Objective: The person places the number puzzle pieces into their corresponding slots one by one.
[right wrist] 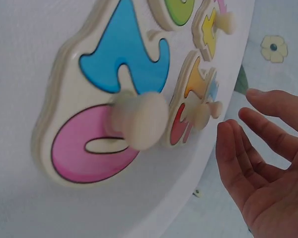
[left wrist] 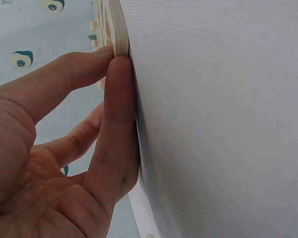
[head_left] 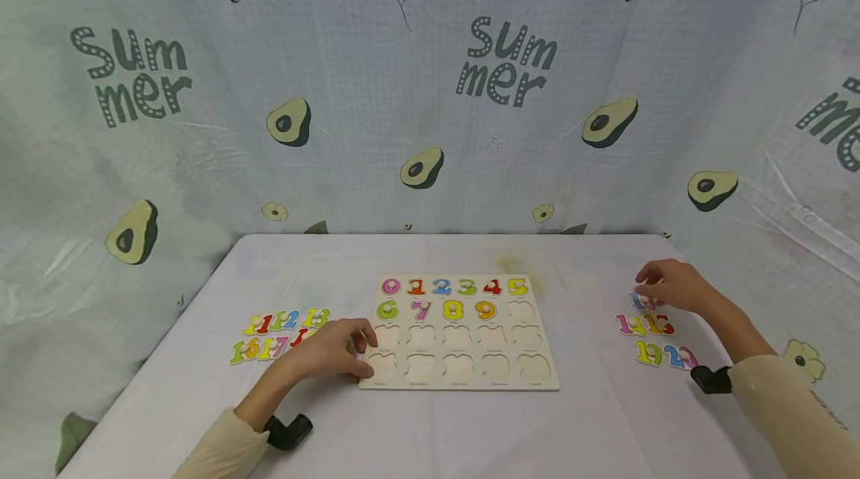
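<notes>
A wooden number puzzle board (head_left: 463,382) lies on the table, with coloured pieces 0 to 9 set in its upper slots and bare recesses below. My left hand (head_left: 334,348) grips its left edge near the front corner; the left wrist view shows two fingertips against the board's edge (left wrist: 120,29). At the right, my right hand (head_left: 675,286) is over a number piece with a blue 1 (head_left: 635,301), its second digit partly covered. In the right wrist view, the right hand (right wrist: 268,168) has bent, parted fingers, apart from the knobs, holding nothing.
Near the right hand lie piece 14 (head_left: 630,325), piece 15 (head_left: 661,324), piece 19 (head_left: 648,353) and piece 20 (head_left: 680,357), each with a knob. Several more number pieces (head_left: 272,348) lie left of the board, partly behind the left hand. A printed curtain (head_left: 349,91) hangs behind the table.
</notes>
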`<control>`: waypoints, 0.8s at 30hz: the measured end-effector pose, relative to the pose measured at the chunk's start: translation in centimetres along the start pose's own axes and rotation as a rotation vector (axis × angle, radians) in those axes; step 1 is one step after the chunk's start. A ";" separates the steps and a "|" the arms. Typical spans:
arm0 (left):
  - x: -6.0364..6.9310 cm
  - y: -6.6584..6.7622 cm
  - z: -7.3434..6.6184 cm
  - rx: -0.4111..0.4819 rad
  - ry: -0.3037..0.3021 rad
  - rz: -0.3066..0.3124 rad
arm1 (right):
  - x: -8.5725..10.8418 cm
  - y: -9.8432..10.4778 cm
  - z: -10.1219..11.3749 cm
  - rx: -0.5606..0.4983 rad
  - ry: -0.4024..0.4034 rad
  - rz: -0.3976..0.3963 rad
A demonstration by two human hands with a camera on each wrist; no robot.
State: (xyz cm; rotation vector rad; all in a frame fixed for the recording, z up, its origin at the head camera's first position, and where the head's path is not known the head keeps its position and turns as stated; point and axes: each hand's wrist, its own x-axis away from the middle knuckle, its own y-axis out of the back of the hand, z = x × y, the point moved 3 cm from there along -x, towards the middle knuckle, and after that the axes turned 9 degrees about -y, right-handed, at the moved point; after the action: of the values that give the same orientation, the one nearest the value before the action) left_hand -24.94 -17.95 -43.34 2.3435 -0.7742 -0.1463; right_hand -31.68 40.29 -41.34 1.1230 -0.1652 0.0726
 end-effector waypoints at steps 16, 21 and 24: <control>0.1 -0.1 -0.1 -0.002 0.012 -0.010 | -0.4 -0.4 -1.3 0.011 -0.051 0.063; 0.2 -0.2 -0.2 0.000 0.017 -0.013 | -0.3 -0.5 -1.0 0.013 -0.047 0.080; 0.2 -0.2 -0.1 -0.004 0.017 -0.015 | -0.3 -0.6 -1.0 0.014 -0.052 0.084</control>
State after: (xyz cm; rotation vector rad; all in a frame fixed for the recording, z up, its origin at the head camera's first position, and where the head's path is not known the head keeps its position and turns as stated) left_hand -24.67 -17.84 -43.35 2.3442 -0.7478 -0.1335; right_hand -31.79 40.97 -42.37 1.1321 -0.2586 0.1195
